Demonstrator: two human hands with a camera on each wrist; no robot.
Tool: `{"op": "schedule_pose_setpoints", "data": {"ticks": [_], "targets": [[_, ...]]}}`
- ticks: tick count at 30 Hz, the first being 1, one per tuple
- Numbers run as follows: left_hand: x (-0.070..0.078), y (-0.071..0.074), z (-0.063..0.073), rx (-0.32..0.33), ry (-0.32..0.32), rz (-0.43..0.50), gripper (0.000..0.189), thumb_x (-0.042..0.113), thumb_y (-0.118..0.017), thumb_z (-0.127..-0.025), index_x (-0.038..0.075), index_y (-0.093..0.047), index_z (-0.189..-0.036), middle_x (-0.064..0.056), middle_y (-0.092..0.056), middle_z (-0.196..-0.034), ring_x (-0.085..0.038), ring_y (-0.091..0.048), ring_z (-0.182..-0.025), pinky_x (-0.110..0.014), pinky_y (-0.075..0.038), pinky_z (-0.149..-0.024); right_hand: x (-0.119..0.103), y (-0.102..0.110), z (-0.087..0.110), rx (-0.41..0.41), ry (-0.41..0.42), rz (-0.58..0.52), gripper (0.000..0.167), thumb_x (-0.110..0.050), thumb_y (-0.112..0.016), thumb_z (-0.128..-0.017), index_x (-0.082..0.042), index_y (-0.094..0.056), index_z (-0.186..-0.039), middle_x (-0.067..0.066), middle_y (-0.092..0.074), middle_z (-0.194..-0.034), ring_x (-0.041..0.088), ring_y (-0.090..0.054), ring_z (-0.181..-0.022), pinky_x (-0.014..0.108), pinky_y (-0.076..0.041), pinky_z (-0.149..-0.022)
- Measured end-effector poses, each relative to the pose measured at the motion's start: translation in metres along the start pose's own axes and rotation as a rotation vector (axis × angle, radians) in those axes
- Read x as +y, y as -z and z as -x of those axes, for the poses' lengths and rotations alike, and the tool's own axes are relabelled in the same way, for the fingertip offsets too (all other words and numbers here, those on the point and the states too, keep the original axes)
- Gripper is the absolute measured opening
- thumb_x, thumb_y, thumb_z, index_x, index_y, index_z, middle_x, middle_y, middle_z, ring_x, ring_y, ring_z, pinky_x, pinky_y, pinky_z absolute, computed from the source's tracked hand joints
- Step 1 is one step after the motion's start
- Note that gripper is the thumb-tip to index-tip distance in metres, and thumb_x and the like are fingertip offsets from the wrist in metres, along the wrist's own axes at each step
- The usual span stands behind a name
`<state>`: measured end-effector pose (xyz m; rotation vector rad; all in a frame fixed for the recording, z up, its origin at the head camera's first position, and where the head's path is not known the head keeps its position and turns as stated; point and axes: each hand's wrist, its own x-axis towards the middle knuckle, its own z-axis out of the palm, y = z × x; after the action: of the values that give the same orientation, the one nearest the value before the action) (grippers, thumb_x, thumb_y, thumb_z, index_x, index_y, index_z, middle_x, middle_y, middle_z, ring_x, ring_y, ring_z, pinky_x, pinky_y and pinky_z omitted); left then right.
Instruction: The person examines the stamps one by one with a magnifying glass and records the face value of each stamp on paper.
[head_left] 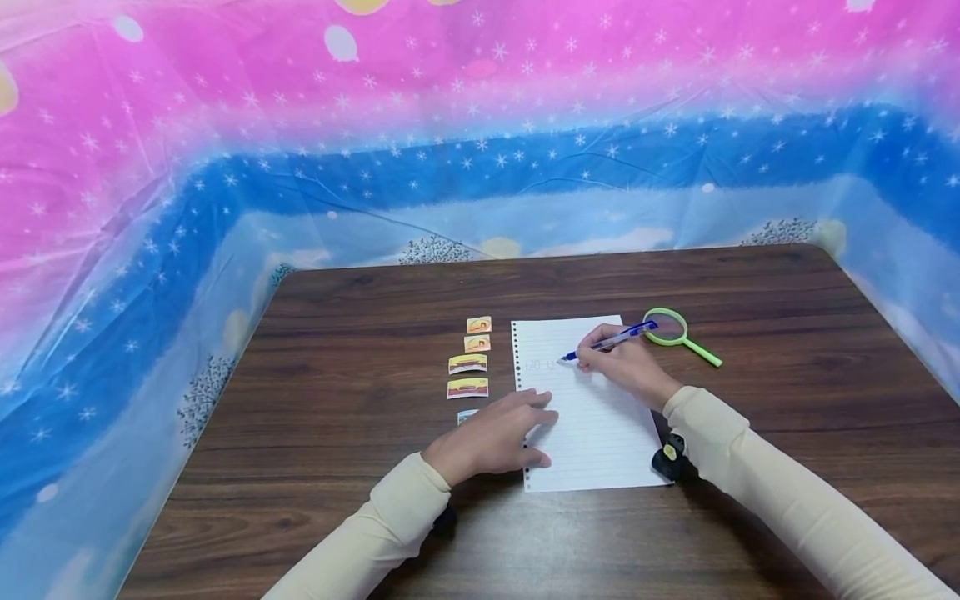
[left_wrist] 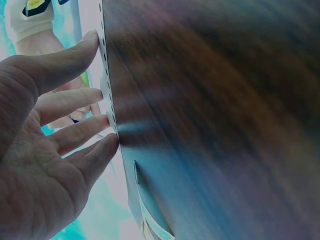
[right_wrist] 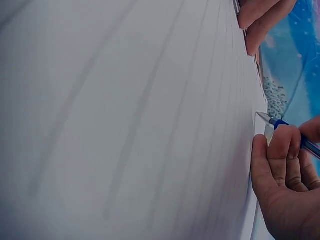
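A lined sheet of paper (head_left: 592, 442) with punched holes down its left side lies on the table. My right hand (head_left: 622, 360) pinches a blue pen (head_left: 611, 340), its tip at the paper beside some faint handwritten marks (head_left: 536, 365). In the right wrist view the pen (right_wrist: 280, 122) slants down to the sheet from between thumb and fingers. My left hand (head_left: 498, 433) rests on the paper's left edge with fingers spread. The left wrist view shows those fingertips (left_wrist: 92, 42) touching the sheet along its holes.
Left of the paper, small printed cards stand in a column: two orange ones, the nearer a card (head_left: 477, 343), two yellow-and-red ones, including a card (head_left: 468, 388), and a bluish card (head_left: 466, 416) partly under my left hand. A green magnifying glass (head_left: 701, 352) lies right of the sheet on the wooden table (head_left: 337, 375).
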<state>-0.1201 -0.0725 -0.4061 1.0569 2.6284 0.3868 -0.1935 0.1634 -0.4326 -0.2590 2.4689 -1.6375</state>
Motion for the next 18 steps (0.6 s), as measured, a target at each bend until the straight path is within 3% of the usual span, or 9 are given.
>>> {"op": "schedule_pose_setpoints", "data": {"ticks": [18], "targets": [[-0.0005, -0.0008, -0.0009, -0.002, 0.005, -0.007, 0.055, 0.031, -0.078, -0.092, 0.008, -0.062, -0.139, -0.014, -0.047, -0.153, -0.029, -0.039, -0.145, -0.036, -0.033, -0.118, -0.0023, 0.0012, -0.0018, -0.028, -0.019, 0.017, 0.014, -0.014, -0.062, -0.095, 0.000, -0.064, -0.098, 0.013, -0.071, -0.095, 0.020, -0.068, -0.087, 0.027, -0.050, -0.078]]}}
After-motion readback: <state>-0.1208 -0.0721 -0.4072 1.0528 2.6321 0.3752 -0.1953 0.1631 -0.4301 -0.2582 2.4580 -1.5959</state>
